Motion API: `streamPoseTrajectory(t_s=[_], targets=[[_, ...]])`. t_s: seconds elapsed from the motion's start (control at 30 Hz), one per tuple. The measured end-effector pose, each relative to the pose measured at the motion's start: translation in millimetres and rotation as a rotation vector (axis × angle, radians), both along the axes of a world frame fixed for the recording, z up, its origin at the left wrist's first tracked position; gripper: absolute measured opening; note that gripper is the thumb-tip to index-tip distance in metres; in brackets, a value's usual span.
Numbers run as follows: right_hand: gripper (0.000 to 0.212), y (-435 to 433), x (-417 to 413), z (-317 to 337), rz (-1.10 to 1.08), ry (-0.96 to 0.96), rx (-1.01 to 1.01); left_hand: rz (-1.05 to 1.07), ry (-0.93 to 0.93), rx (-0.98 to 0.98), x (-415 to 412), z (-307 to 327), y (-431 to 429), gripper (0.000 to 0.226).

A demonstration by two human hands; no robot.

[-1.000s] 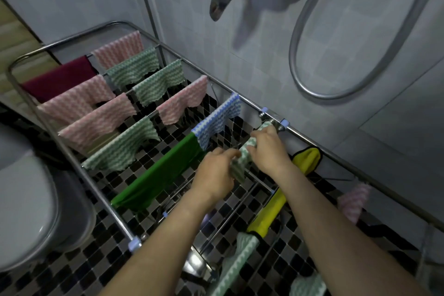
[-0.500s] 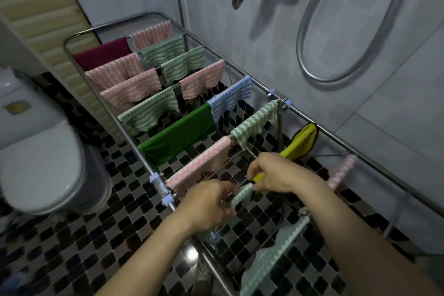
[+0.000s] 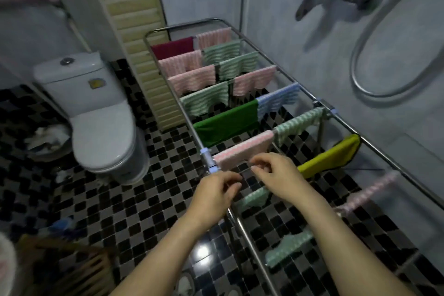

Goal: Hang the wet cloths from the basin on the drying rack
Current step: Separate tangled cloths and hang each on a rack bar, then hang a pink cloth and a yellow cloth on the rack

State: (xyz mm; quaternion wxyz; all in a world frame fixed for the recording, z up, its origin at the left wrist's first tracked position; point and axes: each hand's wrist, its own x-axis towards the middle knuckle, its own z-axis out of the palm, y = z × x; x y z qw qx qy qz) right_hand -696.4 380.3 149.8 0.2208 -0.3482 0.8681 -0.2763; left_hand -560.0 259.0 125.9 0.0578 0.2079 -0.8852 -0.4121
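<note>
Both hands have come off the green-and-white striped microfibre cloth [image 3: 254,199] they were pinching half a second ago; the view has also swung left, so more of the white ceramic toilet [image 3: 101,122] is in frame. Cloth is now draped over a near rod of the steel tube drying rack [image 3: 207,160], partly under the right wrist. Left hand [image 3: 217,190] hovers by the rack's near rail, fingers loosely curled, nothing visible in them; can't tell if it touches the cloth edge. Right hand [image 3: 276,175] is just above the rod, fingers likewise loosely curled, thumb close to index, no cloth seen between them. Next rod back carries a pink striped cloth [image 3: 242,149], just beyond the fingertips. Yellow cloth with dark trim [image 3: 331,156] hangs right of the right hand. Further rods are filled with pink, green-striped, blue-striped, plain green and maroon cloths. Black-and-white check floor tiles [image 3: 120,211] below.
</note>
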Motion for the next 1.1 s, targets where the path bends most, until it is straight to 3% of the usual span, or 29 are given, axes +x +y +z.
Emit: streamPoseTrajectory(t_s=[0.13,0.33,0.6,0.83,0.97,1.1], targets=[[0.018,-42,39,8,0.006,-0.127,-0.211,0.237,0.063,0.156,47,13,-29,0.015],[0.017,-123,115,16,0.163,-0.305,-0.313,0.55,0.067,0.135,139,23,-77,0.024],[0.017,-244,277,8,0.461,-0.503,-0.213,1.045,0.067,0.118,307,10,-150,0.025],[0.016,-315,383,-33,0.642,-0.58,-0.028,1.303,-0.172,0.136,425,-36,-196,0.032],[0.036,-349,434,-70,0.729,-0.522,0.115,1.294,-0.418,0.173,478,-71,-214,0.034],[0.044,-385,486,-114,0.773,-0.54,0.239,1.065,-0.677,0.141,506,-104,-232,0.035]])
